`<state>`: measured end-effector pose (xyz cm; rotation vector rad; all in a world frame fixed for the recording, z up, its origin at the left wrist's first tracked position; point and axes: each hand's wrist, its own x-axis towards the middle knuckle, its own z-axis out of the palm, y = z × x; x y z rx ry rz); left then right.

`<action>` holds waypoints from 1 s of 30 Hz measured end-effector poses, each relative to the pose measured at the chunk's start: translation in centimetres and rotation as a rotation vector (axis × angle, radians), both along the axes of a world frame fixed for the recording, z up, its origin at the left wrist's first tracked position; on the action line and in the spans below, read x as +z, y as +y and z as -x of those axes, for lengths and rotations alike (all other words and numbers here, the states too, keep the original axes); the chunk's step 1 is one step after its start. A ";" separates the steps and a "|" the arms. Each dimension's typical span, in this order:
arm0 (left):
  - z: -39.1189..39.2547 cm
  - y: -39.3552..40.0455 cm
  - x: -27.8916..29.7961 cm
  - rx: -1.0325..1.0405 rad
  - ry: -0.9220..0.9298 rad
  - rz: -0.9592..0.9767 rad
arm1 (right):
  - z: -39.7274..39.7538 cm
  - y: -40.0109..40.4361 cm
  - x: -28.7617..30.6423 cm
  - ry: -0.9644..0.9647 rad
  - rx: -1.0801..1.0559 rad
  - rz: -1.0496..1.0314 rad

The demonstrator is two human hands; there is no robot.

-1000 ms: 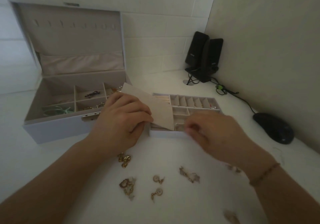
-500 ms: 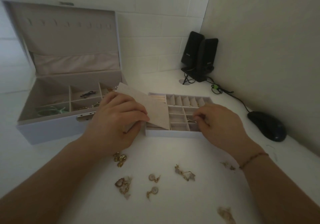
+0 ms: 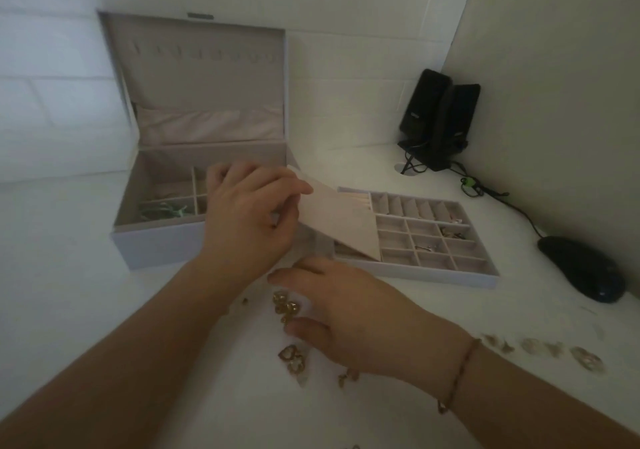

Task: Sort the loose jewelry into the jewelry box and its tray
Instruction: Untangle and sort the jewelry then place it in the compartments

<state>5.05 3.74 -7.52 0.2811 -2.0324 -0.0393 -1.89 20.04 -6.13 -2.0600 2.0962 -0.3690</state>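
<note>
Gold heart-shaped earrings (image 3: 286, 308) lie on the white counter (image 3: 214, 396) at 6 o'clock of the pale compartmented tray (image 3: 446, 272); the right hand (image 3: 353, 317) has left the tray and now spreads around them, grip not closed, fetching the next piece. The left hand (image 3: 249, 220) keeps pinching the beige flap (image 3: 341, 221)

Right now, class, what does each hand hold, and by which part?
The left hand holds the tray's hinged flap by its near-left edge. The right hand holds nothing; its fingers spread around gold earrings.
</note>
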 end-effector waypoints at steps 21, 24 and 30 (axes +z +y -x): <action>0.1 -0.2 -0.4 -0.027 -0.028 -0.044 | 5.0 4.1 0.7 -0.039 -0.224 0.105; 0.2 0.1 -0.3 -0.036 -0.002 -0.043 | 4.1 3.4 -0.2 -0.085 -0.124 0.187; 0.3 0.2 -0.4 -0.046 -0.008 -0.006 | 2.6 2.5 -2.2 0.162 0.054 0.095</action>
